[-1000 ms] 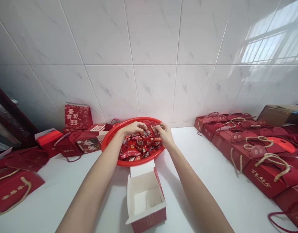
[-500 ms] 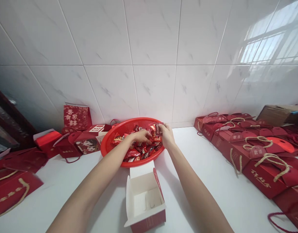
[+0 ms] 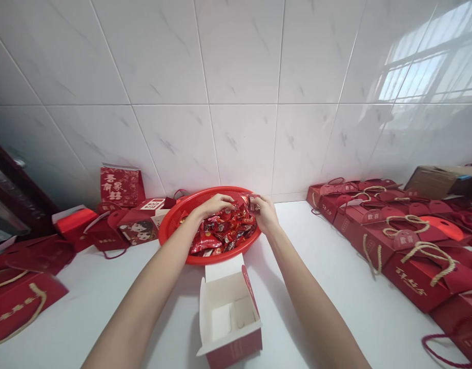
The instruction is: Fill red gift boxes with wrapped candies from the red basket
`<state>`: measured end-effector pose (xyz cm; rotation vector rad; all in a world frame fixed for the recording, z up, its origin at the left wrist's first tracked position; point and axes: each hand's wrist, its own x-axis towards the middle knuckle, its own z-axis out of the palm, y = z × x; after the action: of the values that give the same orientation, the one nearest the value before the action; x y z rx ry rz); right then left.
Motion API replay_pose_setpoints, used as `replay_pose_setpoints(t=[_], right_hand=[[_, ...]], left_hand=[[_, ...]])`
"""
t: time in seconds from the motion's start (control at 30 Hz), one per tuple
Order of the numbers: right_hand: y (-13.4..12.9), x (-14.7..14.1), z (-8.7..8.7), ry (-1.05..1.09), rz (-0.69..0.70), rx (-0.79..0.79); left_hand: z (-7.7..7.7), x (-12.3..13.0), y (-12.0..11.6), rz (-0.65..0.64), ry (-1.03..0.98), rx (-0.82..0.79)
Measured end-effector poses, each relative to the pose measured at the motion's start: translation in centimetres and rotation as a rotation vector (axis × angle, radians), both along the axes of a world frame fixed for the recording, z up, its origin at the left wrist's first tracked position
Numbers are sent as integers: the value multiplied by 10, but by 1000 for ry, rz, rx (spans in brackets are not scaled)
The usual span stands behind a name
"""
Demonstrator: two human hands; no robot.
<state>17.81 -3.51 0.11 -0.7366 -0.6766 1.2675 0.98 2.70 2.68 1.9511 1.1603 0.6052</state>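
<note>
A red plastic basket [image 3: 167, 225] against the tiled wall holds many small wrapped candies [image 3: 220, 238]. Over its back middle is my left hand [image 3: 217, 204], palm down above the candies, fingers bent and their tips partly hidden. My right hand [image 3: 265, 212], at the basket's right rim, is closed on wrapped candies [image 3: 254, 203] in dark red and brown wrappers. In front of the basket stands an open box [image 3: 230, 318], white inside and dark red outside, its flaps raised; neither hand touches it.
Rows of closed red gift boxes with rope handles [image 3: 389, 241] line the right side. More red boxes [image 3: 138, 230] stand at the left, one upright behind them [image 3: 121, 185]. A brown cardboard box [image 3: 435, 182] lies at the far right.
My left hand has lifted from the candies and moved back and slightly left, uncovering more of them. My right hand still holds wrapped candies at the right rim.
</note>
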Motion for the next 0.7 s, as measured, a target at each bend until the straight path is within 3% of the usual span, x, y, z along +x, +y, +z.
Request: replay_pose_setpoints(t=[0.43, 0.7], right_hand=[[7, 0, -8, 14, -8, -7], [-2, -3, 1, -22, 9, -78]], left_hand=[[3, -3, -2, -13, 47, 29], [4, -1, -3, -5, -135, 39]])
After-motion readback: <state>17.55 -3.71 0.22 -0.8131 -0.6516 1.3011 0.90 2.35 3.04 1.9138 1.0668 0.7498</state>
